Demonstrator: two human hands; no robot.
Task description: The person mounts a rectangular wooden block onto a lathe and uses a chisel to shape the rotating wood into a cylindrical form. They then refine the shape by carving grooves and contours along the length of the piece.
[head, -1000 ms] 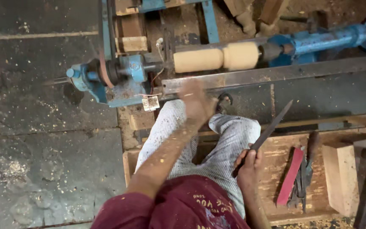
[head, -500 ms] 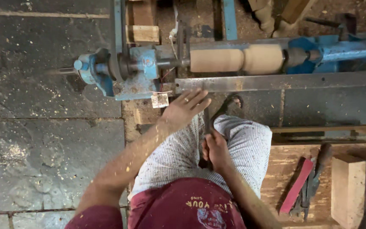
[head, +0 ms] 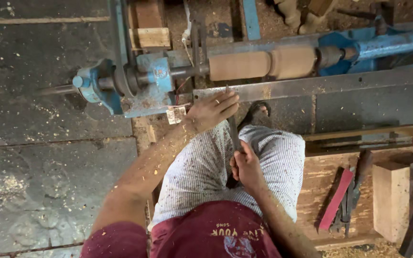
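Note:
A pale wooden cylinder (head: 264, 63) is mounted lengthwise in a blue lathe (head: 139, 86). A long dark chisel (head: 232, 125) runs from my lap up to the flat metal tool rest (head: 321, 84). My left hand (head: 211, 111) presses the chisel's front end down on the rest, fingers laid over the blade. My right hand (head: 247, 167) grips the chisel's handle end over my knees. The chisel tip sits just short of the cylinder's left end.
A wooden board (head: 326, 191) to my right carries a red-handled tool (head: 336, 198), pliers (head: 352, 200) and a wood block (head: 391, 199). Sawdust lies on the dark stone floor (head: 48, 157). A sandalled foot (head: 258, 112) rests under the rest.
My right hand has brought the chisel from the right side to the middle over my lap. My left hand has moved onto its blade at the tool rest. The view has shifted.

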